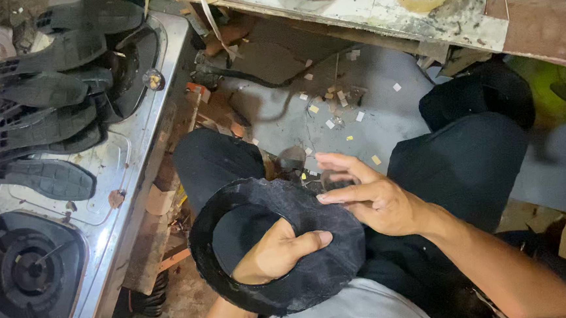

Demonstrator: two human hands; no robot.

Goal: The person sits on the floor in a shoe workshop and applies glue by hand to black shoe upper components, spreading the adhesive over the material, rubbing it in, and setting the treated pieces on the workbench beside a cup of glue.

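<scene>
Concrete floor (384, 107), grey and littered with small paper scraps, below a stained workbench edge (378, 9). Person seated, knees in dark trousers.

Left hand (277, 252): closed, fingers tucked inside the opening of a black shoe upper (282, 244), thumb pressed on its outer face. The upper sits in the lap, curled into a ring around that hand.

Right hand (370, 196): half open, fingers spread, fingertips resting on the upper's rim on the side away from the left hand. Gripping nothing firmly that can be seen.

Well off beyond the left hand: a steel gas stove (132, 155) with black shoe soles (45, 121) stacked over one burner; the nearer burner (28, 269) is bare. No flame visible.

Risk, as judged: the upper is soft and held mainly by one hand, so a loose pinch could let the rim slide or fold out of line. Soles heaped on a burner could scorch if it is lit.
</scene>
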